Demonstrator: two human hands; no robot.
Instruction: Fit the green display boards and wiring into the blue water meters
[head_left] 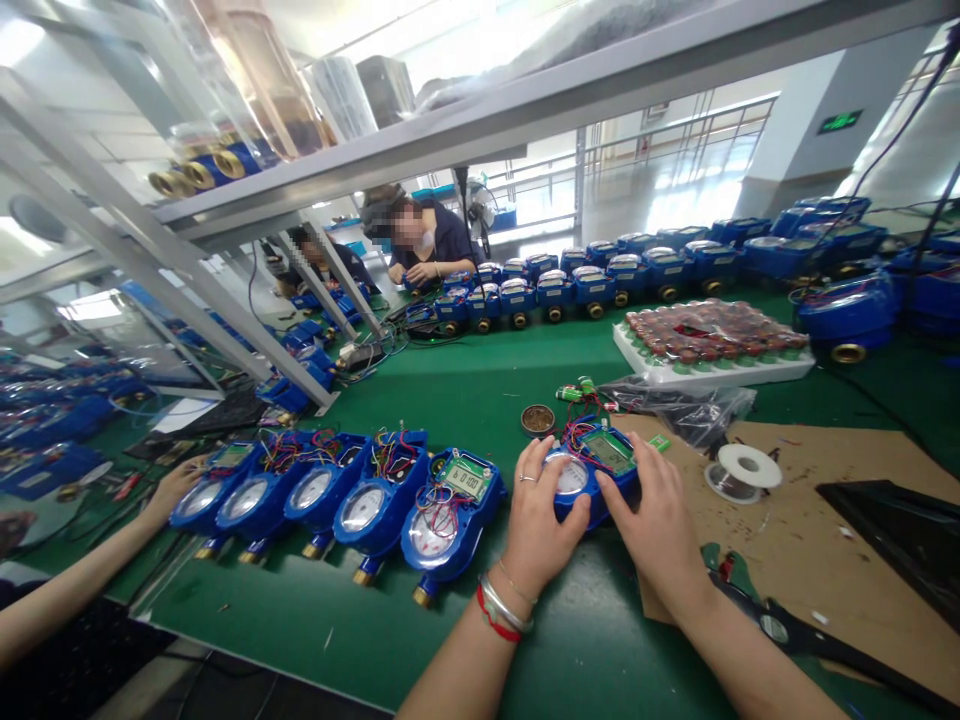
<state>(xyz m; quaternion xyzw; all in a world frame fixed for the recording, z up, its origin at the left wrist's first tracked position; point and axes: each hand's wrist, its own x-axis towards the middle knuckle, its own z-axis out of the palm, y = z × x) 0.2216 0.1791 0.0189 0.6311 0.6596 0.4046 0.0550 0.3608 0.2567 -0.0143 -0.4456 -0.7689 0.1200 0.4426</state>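
Observation:
Between my two hands is a blue water meter (592, 508) with a round clear dial, red and blue wires and a green circuit board (613, 452) with a display. My left hand (541, 505), wearing a ring and bracelets, wraps the meter's left side by the dial. Gripping the right side is my right hand (656, 505), its thumb at the near edge and its fingers beside the board. To the left lies another meter (431, 535), whose display is lit, in a row of several meters (311, 490) with loose wires. The undersides of my fingers are hidden.
A co-worker's hand (178, 488) touches the row's far-left meter. Right of me are cardboard (810, 500), a solder spool (744, 472) and black-handled pliers (776, 625). Behind stand a small round dish (537, 420), a white foam tray (712, 372) of batteries, and rows of meters (592, 285).

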